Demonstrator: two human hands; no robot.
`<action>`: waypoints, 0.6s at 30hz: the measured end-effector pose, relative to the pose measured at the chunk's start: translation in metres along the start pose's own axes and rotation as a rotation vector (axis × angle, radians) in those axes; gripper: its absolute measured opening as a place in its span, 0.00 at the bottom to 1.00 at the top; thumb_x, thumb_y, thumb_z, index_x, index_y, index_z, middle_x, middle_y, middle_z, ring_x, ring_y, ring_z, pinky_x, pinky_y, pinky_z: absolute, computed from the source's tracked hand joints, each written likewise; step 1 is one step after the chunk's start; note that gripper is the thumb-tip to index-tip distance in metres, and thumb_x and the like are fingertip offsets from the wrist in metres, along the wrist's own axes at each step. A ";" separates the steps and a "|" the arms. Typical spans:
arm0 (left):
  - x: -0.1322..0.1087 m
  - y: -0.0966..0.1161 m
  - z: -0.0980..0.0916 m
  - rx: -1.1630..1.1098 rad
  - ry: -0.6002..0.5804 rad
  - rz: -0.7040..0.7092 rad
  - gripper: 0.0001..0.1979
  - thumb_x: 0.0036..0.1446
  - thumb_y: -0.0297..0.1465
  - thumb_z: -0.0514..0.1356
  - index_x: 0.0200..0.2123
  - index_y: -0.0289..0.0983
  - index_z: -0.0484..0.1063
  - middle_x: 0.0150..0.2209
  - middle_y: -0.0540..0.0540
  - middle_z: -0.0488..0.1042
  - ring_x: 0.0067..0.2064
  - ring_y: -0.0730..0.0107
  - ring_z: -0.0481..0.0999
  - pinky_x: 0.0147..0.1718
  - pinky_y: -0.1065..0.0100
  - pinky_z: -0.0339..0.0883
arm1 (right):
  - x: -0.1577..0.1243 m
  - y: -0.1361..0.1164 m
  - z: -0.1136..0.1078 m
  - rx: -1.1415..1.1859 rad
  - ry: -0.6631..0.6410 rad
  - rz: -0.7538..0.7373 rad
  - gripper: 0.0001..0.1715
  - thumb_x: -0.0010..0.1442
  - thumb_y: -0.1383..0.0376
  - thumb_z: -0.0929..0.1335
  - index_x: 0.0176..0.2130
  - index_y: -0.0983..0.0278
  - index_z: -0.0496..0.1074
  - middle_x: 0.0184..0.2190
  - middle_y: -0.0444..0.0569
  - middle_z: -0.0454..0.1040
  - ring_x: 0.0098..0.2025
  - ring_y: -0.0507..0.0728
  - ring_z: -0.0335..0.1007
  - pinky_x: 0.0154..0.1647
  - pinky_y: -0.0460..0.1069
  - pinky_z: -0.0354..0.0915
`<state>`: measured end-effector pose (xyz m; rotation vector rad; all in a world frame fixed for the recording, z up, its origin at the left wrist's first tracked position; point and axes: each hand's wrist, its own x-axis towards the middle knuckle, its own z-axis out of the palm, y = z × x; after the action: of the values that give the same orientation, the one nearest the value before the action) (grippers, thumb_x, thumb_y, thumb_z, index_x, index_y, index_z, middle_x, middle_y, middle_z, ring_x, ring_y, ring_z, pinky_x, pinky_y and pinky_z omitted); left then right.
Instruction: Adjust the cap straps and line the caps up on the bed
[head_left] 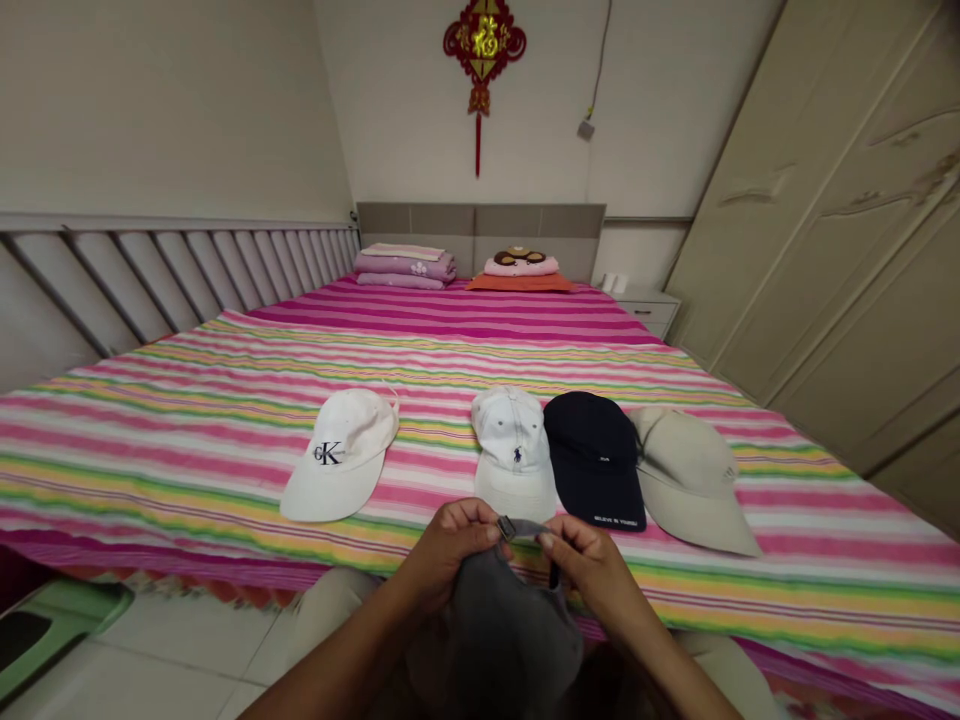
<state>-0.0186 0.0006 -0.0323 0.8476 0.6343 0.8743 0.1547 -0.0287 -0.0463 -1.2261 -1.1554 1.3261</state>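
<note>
A dark grey cap (510,630) is held up in front of me, its back strap (527,528) uppermost. My left hand (459,548) pinches the strap at its metal buckle (506,527). On the other side, my right hand (589,560) grips the strap's far end between thumb and fingers. Just beyond my hands lies a white cap with a small dark emblem (514,450). A navy cap (595,455) sits against it, and a beige cap (690,475) touches the navy one. Farther left lies a white cap with "CK" lettering (345,450), apart from the others.
The caps lie on a bed with a striped sheet (225,400). Folded purple bedding (405,267) and a pink-and-orange pile (521,270) rest by the headboard (427,218). A green stool (67,620) stands at lower left; a wardrobe (825,220) is on the right.
</note>
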 end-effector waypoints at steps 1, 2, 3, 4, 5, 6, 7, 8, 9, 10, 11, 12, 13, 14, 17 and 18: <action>0.000 0.001 -0.001 -0.007 0.009 0.009 0.08 0.40 0.29 0.65 0.22 0.32 0.68 0.20 0.46 0.74 0.19 0.76 0.68 0.20 0.74 0.60 | 0.002 0.002 -0.002 0.001 0.039 0.016 0.18 0.46 0.52 0.67 0.21 0.64 0.64 0.12 0.37 0.56 0.14 0.46 0.44 0.15 0.44 0.43; -0.001 0.003 -0.002 -0.020 0.018 0.027 0.08 0.40 0.29 0.64 0.22 0.32 0.68 0.19 0.46 0.73 0.18 0.76 0.68 0.20 0.75 0.60 | 0.004 0.003 -0.005 0.009 0.086 0.023 0.19 0.47 0.51 0.66 0.20 0.63 0.63 0.11 0.36 0.54 0.13 0.46 0.42 0.14 0.44 0.41; -0.001 0.005 -0.003 -0.037 0.031 0.055 0.08 0.40 0.29 0.64 0.22 0.32 0.68 0.19 0.47 0.73 0.18 0.77 0.67 0.20 0.75 0.59 | 0.006 0.004 -0.007 0.021 0.137 0.017 0.20 0.47 0.50 0.65 0.19 0.63 0.62 0.11 0.36 0.53 0.13 0.46 0.40 0.14 0.44 0.39; -0.001 0.008 -0.005 -0.056 0.047 0.088 0.08 0.41 0.29 0.64 0.22 0.32 0.68 0.19 0.47 0.73 0.19 0.77 0.67 0.20 0.75 0.59 | 0.007 0.005 -0.010 0.032 0.187 0.004 0.21 0.48 0.49 0.64 0.19 0.63 0.61 0.11 0.36 0.53 0.13 0.46 0.40 0.14 0.44 0.39; -0.002 0.011 -0.007 -0.074 0.063 0.123 0.08 0.41 0.28 0.64 0.21 0.32 0.68 0.20 0.48 0.73 0.19 0.78 0.67 0.20 0.76 0.59 | 0.008 0.004 -0.012 0.037 0.230 -0.012 0.21 0.49 0.49 0.63 0.19 0.63 0.61 0.12 0.36 0.55 0.13 0.46 0.40 0.15 0.44 0.39; -0.002 0.014 -0.009 -0.088 0.077 0.153 0.07 0.41 0.28 0.64 0.21 0.32 0.68 0.20 0.48 0.73 0.20 0.78 0.67 0.21 0.76 0.60 | 0.009 0.004 -0.013 0.034 0.262 -0.024 0.21 0.49 0.49 0.63 0.20 0.63 0.61 0.13 0.37 0.57 0.14 0.46 0.42 0.15 0.44 0.40; -0.002 0.017 -0.010 -0.098 0.090 0.173 0.07 0.41 0.28 0.64 0.21 0.32 0.68 0.21 0.48 0.73 0.20 0.78 0.67 0.21 0.76 0.60 | 0.010 0.003 -0.014 0.019 0.275 -0.037 0.20 0.50 0.50 0.63 0.21 0.63 0.62 0.15 0.38 0.60 0.15 0.47 0.44 0.15 0.44 0.42; -0.003 0.020 -0.011 -0.107 0.097 0.179 0.07 0.41 0.28 0.64 0.22 0.32 0.68 0.21 0.48 0.73 0.21 0.79 0.67 0.21 0.76 0.60 | 0.011 0.002 -0.014 -0.010 0.268 -0.056 0.19 0.50 0.50 0.63 0.22 0.63 0.63 0.17 0.40 0.63 0.16 0.47 0.47 0.17 0.44 0.45; -0.003 0.022 -0.011 -0.115 0.099 0.177 0.07 0.42 0.28 0.64 0.22 0.32 0.68 0.21 0.48 0.73 0.20 0.79 0.67 0.21 0.76 0.60 | 0.012 0.001 -0.013 -0.044 0.258 -0.088 0.19 0.50 0.51 0.64 0.22 0.63 0.64 0.19 0.41 0.64 0.18 0.48 0.51 0.19 0.44 0.48; -0.003 0.023 -0.011 -0.124 0.094 0.174 0.07 0.42 0.29 0.63 0.23 0.32 0.68 0.21 0.49 0.73 0.20 0.79 0.67 0.21 0.76 0.60 | 0.014 0.001 -0.011 -0.080 0.247 -0.126 0.18 0.50 0.51 0.64 0.23 0.63 0.64 0.20 0.42 0.65 0.21 0.50 0.54 0.22 0.45 0.51; -0.003 0.024 -0.010 -0.130 0.090 0.171 0.07 0.42 0.29 0.63 0.23 0.32 0.68 0.21 0.49 0.72 0.20 0.79 0.67 0.21 0.76 0.60 | 0.015 0.001 -0.009 -0.107 0.228 -0.162 0.19 0.50 0.51 0.64 0.23 0.63 0.65 0.21 0.42 0.65 0.24 0.51 0.57 0.25 0.46 0.54; -0.002 0.024 -0.009 -0.133 0.086 0.171 0.07 0.42 0.29 0.63 0.23 0.32 0.68 0.21 0.49 0.72 0.20 0.78 0.68 0.21 0.76 0.60 | 0.017 0.002 -0.005 -0.115 0.195 -0.183 0.19 0.50 0.51 0.64 0.24 0.64 0.66 0.22 0.43 0.66 0.27 0.52 0.58 0.28 0.46 0.55; -0.002 0.024 -0.009 -0.132 0.085 0.173 0.07 0.42 0.29 0.63 0.23 0.32 0.68 0.20 0.49 0.72 0.20 0.78 0.68 0.21 0.76 0.60 | 0.018 0.004 -0.002 -0.103 0.146 -0.178 0.19 0.51 0.50 0.64 0.25 0.64 0.67 0.23 0.44 0.66 0.28 0.53 0.59 0.30 0.47 0.55; -0.002 0.025 -0.009 -0.129 0.086 0.174 0.08 0.42 0.30 0.63 0.23 0.32 0.67 0.20 0.49 0.72 0.20 0.78 0.68 0.21 0.76 0.61 | 0.020 0.006 0.002 -0.079 0.079 -0.145 0.20 0.50 0.49 0.64 0.28 0.64 0.67 0.23 0.44 0.67 0.28 0.53 0.60 0.30 0.47 0.55; -0.001 0.027 -0.014 -0.103 0.106 0.178 0.09 0.43 0.31 0.63 0.25 0.33 0.65 0.21 0.48 0.73 0.20 0.76 0.68 0.21 0.74 0.62 | 0.018 0.008 0.012 -0.024 -0.210 0.021 0.21 0.44 0.49 0.68 0.26 0.64 0.67 0.19 0.41 0.63 0.22 0.51 0.55 0.24 0.46 0.52; -0.002 0.029 -0.018 -0.084 0.116 0.176 0.09 0.44 0.31 0.63 0.26 0.34 0.65 0.22 0.48 0.73 0.20 0.76 0.68 0.21 0.73 0.63 | 0.016 0.005 0.015 -0.023 -0.287 0.065 0.20 0.42 0.51 0.70 0.23 0.64 0.65 0.16 0.39 0.60 0.20 0.49 0.52 0.22 0.45 0.50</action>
<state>-0.0446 0.0164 -0.0175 0.7887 0.6253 1.1084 0.1392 -0.0138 -0.0519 -1.1213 -1.3432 1.5795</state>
